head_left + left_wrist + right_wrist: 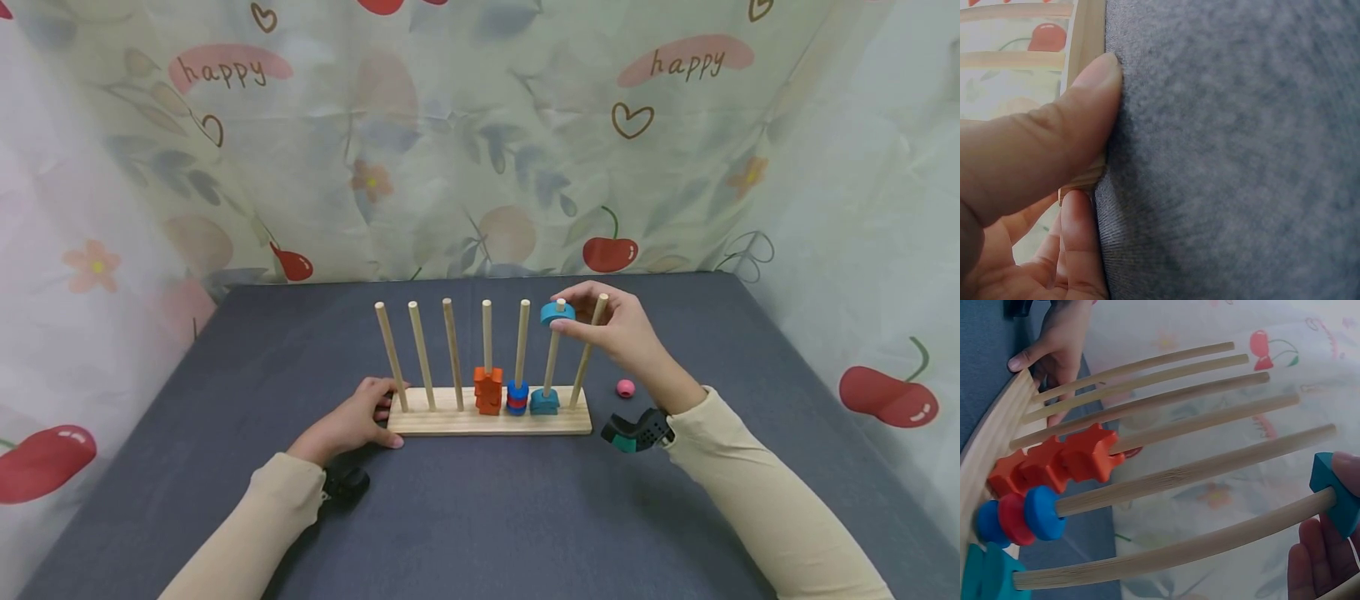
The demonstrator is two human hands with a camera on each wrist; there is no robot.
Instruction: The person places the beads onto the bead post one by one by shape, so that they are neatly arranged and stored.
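A wooden peg board [450,426] with several upright pegs stands on the dark cloth. My left hand [367,414] grips its left end, the thumb along the front edge and the fingers round the end. At the top of the second peg from the right, my right hand [618,327] pinches a teal block [550,315], and the peg's tip shows through its hole. Teal blocks [544,403] sit at the foot of that peg. On the peg to its left are blue and red discs [517,400]; orange star-shaped blocks [1060,461] are stacked on the middle peg.
A small pink bead [625,388] lies on the cloth right of the board, near the right wrist. The rightmost peg [588,354] rises close to the right hand. A patterned curtain [450,167] hangs behind the table.
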